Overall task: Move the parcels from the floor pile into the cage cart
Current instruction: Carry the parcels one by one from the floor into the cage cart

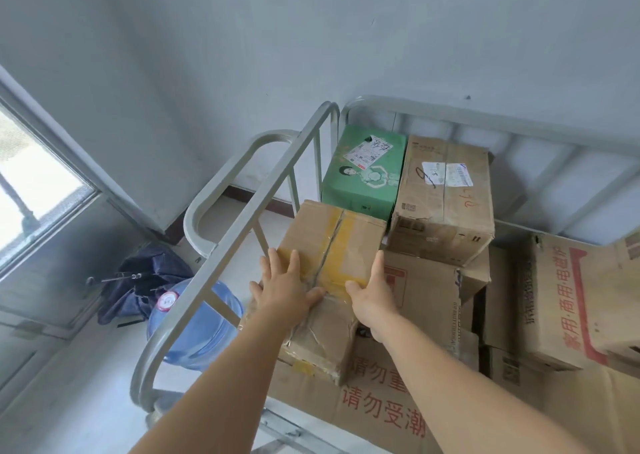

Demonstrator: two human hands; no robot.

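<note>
A brown cardboard parcel sealed with yellow tape lies on top of other boxes at the left side of the grey metal cage cart. My left hand lies flat on its top, fingers straight. My right hand presses the parcel's right side, thumb on the top face and fingers along the edge. Behind the parcel stand a green box and a taped brown box.
More cartons with red print fill the cart's right and front. Outside the left rail, a blue water jug and a dark folded umbrella lie on the floor. A window is at the left; the wall runs behind the cart.
</note>
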